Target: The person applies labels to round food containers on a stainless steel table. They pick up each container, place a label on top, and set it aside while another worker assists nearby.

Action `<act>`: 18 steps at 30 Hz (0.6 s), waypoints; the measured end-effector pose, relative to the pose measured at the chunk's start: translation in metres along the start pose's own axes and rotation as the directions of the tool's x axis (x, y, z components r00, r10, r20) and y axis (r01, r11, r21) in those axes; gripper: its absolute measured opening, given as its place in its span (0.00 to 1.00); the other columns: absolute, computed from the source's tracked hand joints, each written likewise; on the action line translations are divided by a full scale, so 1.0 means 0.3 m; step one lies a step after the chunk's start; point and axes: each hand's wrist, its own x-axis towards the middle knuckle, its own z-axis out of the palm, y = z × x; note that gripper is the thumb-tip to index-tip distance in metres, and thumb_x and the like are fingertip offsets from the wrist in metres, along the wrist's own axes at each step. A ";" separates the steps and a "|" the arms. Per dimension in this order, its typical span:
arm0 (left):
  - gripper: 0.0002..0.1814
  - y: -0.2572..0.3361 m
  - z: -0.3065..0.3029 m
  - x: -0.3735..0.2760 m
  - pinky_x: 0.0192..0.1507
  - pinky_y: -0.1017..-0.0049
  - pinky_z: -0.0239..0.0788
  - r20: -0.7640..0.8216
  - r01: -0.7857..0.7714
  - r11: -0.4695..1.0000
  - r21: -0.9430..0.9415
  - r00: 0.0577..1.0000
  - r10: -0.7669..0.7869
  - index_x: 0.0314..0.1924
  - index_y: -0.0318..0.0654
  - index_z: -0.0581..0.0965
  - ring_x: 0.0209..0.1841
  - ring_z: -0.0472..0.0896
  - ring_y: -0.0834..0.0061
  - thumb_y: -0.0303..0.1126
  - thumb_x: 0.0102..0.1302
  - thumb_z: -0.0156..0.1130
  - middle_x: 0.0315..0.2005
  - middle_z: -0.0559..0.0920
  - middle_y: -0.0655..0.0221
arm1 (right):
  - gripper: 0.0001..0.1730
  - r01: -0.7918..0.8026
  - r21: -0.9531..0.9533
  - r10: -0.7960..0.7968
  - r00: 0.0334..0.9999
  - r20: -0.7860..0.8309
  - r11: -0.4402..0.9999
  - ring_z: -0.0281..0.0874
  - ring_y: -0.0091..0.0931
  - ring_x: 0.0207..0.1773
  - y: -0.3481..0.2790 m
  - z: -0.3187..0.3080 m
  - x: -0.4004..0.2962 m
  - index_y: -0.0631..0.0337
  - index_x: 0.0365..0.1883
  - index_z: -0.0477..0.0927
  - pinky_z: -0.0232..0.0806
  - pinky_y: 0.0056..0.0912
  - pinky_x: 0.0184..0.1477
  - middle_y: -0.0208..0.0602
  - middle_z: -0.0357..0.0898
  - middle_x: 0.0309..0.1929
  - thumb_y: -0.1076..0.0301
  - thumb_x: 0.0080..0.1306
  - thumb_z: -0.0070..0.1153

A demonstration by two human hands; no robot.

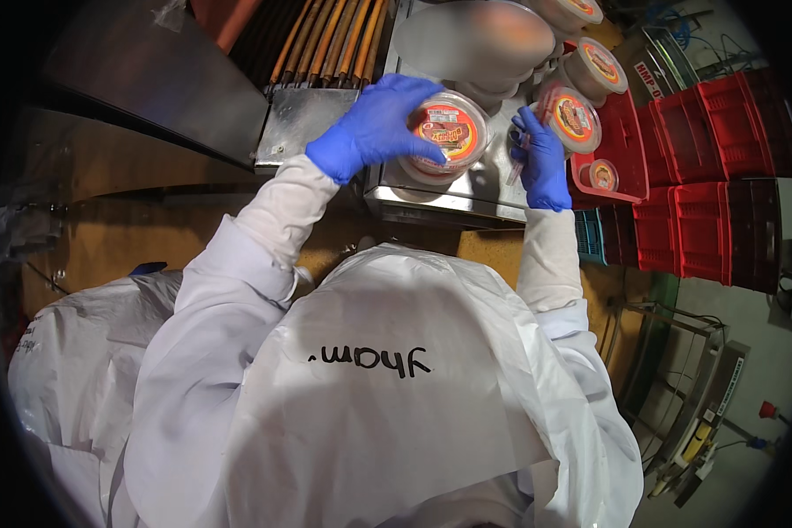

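Note:
My left hand (379, 129), in a blue glove, spans the lid of a round clear plastic tub (455, 135) with a red and yellow printed label. The tub sits near the front edge of a stainless steel table (402, 191). To its right, my right hand (542, 162), also gloved in blue, has its fingers curled around thin, clear plastic pieces (516, 174) with reddish print. Just beyond that hand is another labelled tub (573, 122). The exact shape of the plastic pieces is blurred.
More lidded tubs (597, 65) stand at the back right, partly behind a blurred patch. A small tub (603, 175) lies in a red plastic crate (624, 138). Stacked red crates (690, 228) rise further right. Conveyor rollers (330, 43) adjoin the table. Another person's white garment (99, 356) shows at left.

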 end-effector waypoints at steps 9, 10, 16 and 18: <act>0.13 -0.041 -0.002 -0.026 0.38 0.70 0.68 -0.142 -0.068 0.995 -0.077 0.988 0.057 0.28 0.44 0.75 0.33 0.75 0.66 0.31 0.40 0.68 0.25 0.76 0.67 | 0.20 -0.022 0.229 -0.024 0.980 0.198 0.973 0.76 0.28 0.39 -0.031 0.080 -0.154 0.67 0.50 0.69 0.70 0.32 0.43 0.41 0.76 0.41 0.60 0.68 0.41; 0.12 -0.060 -0.033 -0.005 0.38 0.70 0.68 -0.179 0.025 0.988 -0.155 0.983 -0.052 0.27 0.44 0.76 0.34 0.76 0.65 0.32 0.39 0.68 0.26 0.77 0.67 | 0.15 -0.035 0.230 -0.007 0.984 0.178 0.973 0.77 0.29 0.40 -0.041 0.097 -0.167 0.67 0.49 0.69 0.71 0.32 0.44 0.43 0.76 0.42 0.67 0.66 0.45; 0.11 -0.489 -0.120 0.103 0.38 0.67 0.68 -0.291 0.022 0.840 0.542 0.943 0.163 0.28 0.44 0.75 0.33 0.76 0.64 0.33 0.43 0.67 0.26 0.77 0.68 | 0.12 -0.185 0.287 0.128 0.970 0.205 0.940 0.77 0.27 0.37 -0.011 0.213 -0.141 0.66 0.43 0.70 0.73 0.28 0.43 0.40 0.75 0.37 0.75 0.61 0.53; 0.15 -0.594 -0.139 0.089 0.42 0.67 0.67 -0.246 0.091 0.808 0.582 0.967 0.069 0.33 0.46 0.76 0.38 0.76 0.64 0.36 0.42 0.68 0.31 0.78 0.67 | 0.14 -0.230 0.318 0.189 0.970 0.156 0.920 0.76 0.26 0.36 -0.013 0.240 -0.148 0.65 0.43 0.70 0.73 0.27 0.43 0.38 0.75 0.36 0.77 0.59 0.55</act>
